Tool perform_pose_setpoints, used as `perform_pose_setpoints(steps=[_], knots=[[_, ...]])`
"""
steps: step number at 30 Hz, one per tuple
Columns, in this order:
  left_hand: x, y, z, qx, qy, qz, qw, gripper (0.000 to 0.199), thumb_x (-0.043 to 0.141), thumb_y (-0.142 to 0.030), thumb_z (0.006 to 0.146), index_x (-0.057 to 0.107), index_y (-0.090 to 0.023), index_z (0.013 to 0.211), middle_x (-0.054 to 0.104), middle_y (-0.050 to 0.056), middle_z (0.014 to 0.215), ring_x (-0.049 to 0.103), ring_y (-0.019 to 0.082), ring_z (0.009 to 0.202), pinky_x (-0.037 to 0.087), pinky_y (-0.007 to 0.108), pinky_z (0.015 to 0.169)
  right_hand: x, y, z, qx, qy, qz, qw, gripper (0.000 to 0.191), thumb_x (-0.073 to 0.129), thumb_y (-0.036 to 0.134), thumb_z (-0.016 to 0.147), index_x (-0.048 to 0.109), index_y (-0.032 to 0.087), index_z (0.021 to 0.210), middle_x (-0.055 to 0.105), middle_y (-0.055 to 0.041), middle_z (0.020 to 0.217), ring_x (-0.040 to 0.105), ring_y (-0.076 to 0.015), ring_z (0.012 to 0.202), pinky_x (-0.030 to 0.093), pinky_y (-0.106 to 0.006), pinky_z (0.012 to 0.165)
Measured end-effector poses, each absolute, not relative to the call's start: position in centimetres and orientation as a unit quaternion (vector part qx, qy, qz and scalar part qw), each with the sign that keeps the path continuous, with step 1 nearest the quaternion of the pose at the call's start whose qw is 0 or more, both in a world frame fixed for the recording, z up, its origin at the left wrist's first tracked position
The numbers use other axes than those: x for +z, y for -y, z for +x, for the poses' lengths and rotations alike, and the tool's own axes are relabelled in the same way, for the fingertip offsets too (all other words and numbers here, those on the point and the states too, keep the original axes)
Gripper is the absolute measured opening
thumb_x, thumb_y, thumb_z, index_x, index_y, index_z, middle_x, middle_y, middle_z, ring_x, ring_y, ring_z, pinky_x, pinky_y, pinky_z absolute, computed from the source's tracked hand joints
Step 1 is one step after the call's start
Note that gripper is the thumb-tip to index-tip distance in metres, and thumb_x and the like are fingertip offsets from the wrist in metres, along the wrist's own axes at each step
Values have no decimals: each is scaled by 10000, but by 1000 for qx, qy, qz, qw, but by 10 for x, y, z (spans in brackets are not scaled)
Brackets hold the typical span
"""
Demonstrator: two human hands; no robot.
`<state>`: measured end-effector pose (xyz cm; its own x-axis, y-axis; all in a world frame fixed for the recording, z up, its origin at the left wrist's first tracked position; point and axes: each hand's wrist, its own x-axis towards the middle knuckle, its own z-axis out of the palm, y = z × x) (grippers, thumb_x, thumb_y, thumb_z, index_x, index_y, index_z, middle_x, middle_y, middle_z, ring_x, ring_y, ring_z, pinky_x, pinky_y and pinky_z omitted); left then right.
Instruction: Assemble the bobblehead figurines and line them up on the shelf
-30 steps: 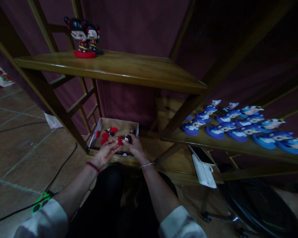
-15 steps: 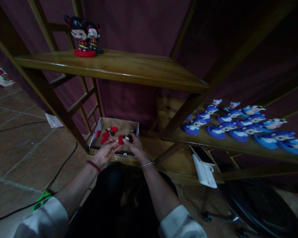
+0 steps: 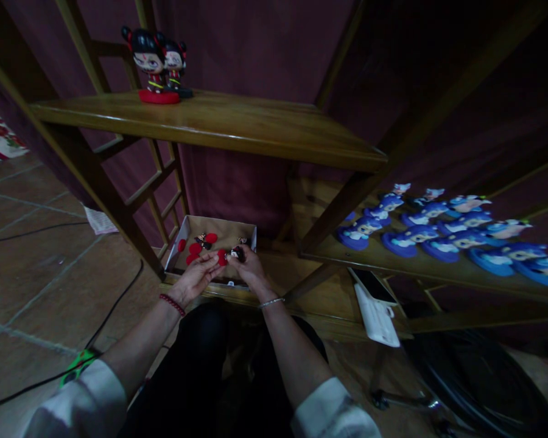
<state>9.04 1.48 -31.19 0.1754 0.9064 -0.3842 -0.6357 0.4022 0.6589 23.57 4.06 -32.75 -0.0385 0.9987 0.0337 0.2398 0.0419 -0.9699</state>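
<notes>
Above the front part of a shallow cardboard box (image 3: 219, 221), both hands meet at one small figurine. My left hand (image 3: 195, 275) pinches its round red base (image 3: 221, 257) between thumb and fingers. My right hand (image 3: 251, 267) is closed around the black-haired figurine (image 3: 235, 253), whose head points right. Whether figurine and base are joined, I cannot tell. Inside the box lie several red round bases (image 3: 195, 248) and small dark figurines (image 3: 205, 245); another little figurine (image 3: 242, 240) lies near the right wall.
Two black-haired figurines (image 3: 153, 64) stand on the wooden shelf (image 3: 256, 125) above the box. Several blue figurines (image 3: 406, 237) fill a shelf on the right. Below it are a phone (image 3: 374, 285) and a white object (image 3: 378, 319). A black round seat (image 3: 475, 383) is at lower right.
The view has shifted very slightly. Both hands keep the same hold on the figurine and its base, with no clear movement.
</notes>
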Motion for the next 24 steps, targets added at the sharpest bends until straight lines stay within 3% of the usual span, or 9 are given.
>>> perform_pose_setpoints(steps=[13,24], knots=[[-316,-15,91,509,-393,190,742,111,581,-54,732,617,-117,816,661,41,797,625,114,749,481,295,818,-328,-41,234,423,591,-543,420,234,578,328,645,534,202,838,572,35,717,524,-119,642,439,-256,637],[-330,-28,90,454,-448,198,744,100,557,7,710,599,-84,710,646,72,684,633,154,670,507,358,772,-329,-37,228,299,668,-592,338,199,561,206,686,550,222,885,620,-17,804,573,-160,732,437,-284,694]])
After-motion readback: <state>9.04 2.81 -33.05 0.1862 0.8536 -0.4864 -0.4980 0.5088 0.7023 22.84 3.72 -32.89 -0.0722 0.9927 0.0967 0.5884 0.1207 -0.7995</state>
